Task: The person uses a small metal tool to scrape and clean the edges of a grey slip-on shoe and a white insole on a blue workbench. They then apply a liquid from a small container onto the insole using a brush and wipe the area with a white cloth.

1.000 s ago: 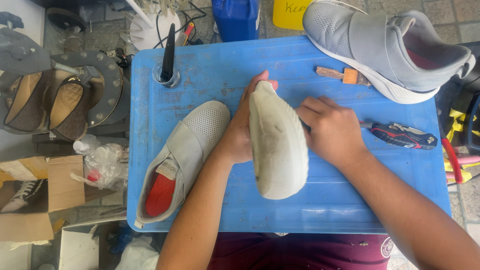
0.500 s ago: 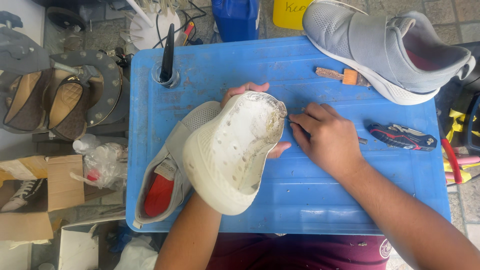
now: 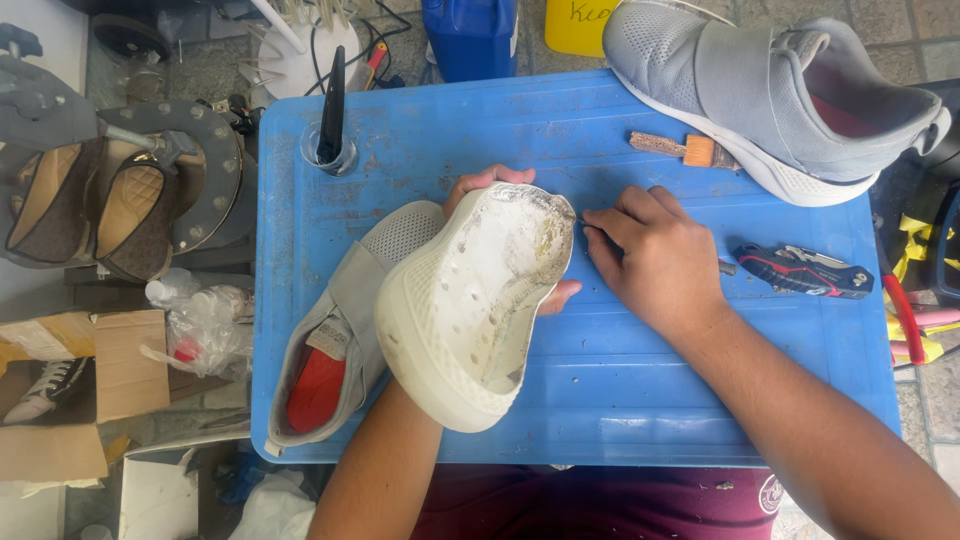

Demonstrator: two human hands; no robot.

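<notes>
- So the left hand (image 3: 500,240) is wrapped around a detached white sole (image 3: 470,305), fingertips peeking over its top edge at 12 o'clock and the thumb showing at the 3 o'clock side. Firm grasp, sole lifted off the table and tilted so its inner face looks up at the camera.
- That inner face is pretty grubby, with yellowish glue residue along the right edge and small holes dotted across it.
- The right hand (image 3: 655,260) sits just at 3 o'clock of the sole, fingers curled and pinched on a thin tool (image 3: 583,223) whose tip meets the sole's upper right rim. Can't tell what kind of tool, it's mostly hidden in the fist.
- Under and at 9 o'clock of the sole lies a grey upper (image 3: 340,330) with a red insole, flat on the blue table (image 3: 600,400).
- At 3 o'clock of the right hand, near it, a folding knife (image 3: 800,270) rests on the table.
- Up at 1 o'clock there's a whole grey shoe (image 3: 770,95) overhanging the table's far edge, with a small brush (image 3: 685,148) just beside it.
- At 11 o'clock a glass jar (image 3: 328,148) holds a black stick.
- Off the table at 9 o'clock: brown shoes (image 3: 95,205) on a metal stand.
</notes>
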